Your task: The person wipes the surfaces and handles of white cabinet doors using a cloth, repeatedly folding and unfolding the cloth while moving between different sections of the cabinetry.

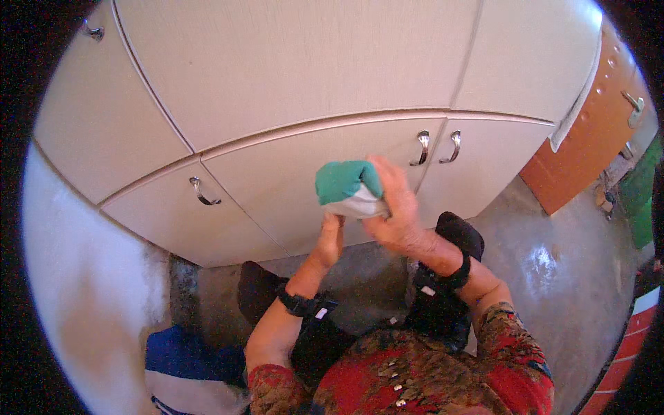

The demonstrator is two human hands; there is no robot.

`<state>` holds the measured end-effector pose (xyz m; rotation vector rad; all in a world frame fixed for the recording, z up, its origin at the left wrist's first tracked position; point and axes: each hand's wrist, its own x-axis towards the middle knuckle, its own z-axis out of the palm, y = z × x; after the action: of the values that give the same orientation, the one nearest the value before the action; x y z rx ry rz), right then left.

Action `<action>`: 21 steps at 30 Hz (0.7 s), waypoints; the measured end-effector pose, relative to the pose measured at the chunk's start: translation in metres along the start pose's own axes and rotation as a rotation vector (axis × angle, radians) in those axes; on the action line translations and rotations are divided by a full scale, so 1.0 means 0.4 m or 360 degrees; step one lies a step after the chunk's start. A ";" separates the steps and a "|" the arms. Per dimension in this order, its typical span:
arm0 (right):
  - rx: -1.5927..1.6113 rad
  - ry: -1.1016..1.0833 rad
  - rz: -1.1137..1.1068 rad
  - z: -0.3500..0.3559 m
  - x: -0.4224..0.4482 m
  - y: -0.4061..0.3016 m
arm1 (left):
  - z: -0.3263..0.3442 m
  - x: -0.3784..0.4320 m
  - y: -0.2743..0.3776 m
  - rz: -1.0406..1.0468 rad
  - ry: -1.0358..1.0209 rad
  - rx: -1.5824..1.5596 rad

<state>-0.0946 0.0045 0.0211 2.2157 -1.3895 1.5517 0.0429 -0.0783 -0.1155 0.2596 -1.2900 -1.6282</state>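
Observation:
A folded or rolled bundle of cloth (345, 184), green on top and whitish below, is held up in front of a pale cabinet. My right hand (397, 207) grips its right side, fingers over the far edge and thumb at the near lower edge. From below, my left hand (328, 241) supports the near left part; its fingers are largely hidden behind the cloth. Both wrists wear black bands.
The pale wardrobe cabinet (321, 67) has several doors with chrome handles (424, 148). An orange-brown door (583, 129) with a metal handle stands at the right. Blue and grey fabric (194, 358) lies at lower left, above the concrete floor (550, 270).

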 end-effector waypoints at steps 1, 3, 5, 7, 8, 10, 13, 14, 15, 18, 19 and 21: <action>-0.0131 0.0016 -0.0124 -0.025 0.023 0.014 | 0.013 0.004 0.024 0.0033 0.0103 0.0024; -0.0526 0.0589 -0.0438 -0.077 0.103 0.067 | 0.031 0.022 0.107 -0.0079 -0.0025 0.0076; -0.0684 0.0939 -0.0376 -0.142 0.189 0.086 | 0.041 0.027 0.181 -0.0201 -0.0141 0.0130; -0.0898 0.0954 -0.0350 -0.165 0.269 0.109 | 0.040 0.023 0.194 -0.0164 0.0027 0.0057; -0.1008 0.0958 -0.0334 -0.169 0.288 0.115 | 0.036 0.023 0.196 -0.0149 0.0110 0.0017; -0.1202 0.0837 -0.0542 -0.118 0.318 0.080 | 0.027 0.028 0.193 -0.0187 0.0132 -0.0067; -0.1233 0.0501 -0.0747 0.010 0.301 0.040 | 0.021 0.024 0.194 -0.0287 0.0203 -0.0033; -0.1209 0.0328 -0.0846 0.034 0.291 0.031 | 0.015 0.021 0.196 -0.0328 0.0233 0.0002; -0.1195 0.0143 -0.0944 0.042 0.280 0.027 | 0.013 0.018 0.193 -0.0321 0.0204 -0.0023; -0.1136 0.0100 -0.1001 0.027 0.277 0.043 | 0.010 0.008 0.184 -0.0323 0.0134 -0.0041; -0.1155 0.0070 -0.1008 0.021 0.276 0.045 | 0.007 0.002 0.194 -0.0337 0.0127 -0.0007; -0.1213 0.0018 -0.1022 0.000 0.279 0.044 | 0.019 -0.005 0.209 -0.0370 0.0113 0.0066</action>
<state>-0.1000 -0.0740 0.1022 1.8597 -0.8887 0.6601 0.0854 -0.0660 -0.0443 0.5038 -1.2773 -1.7709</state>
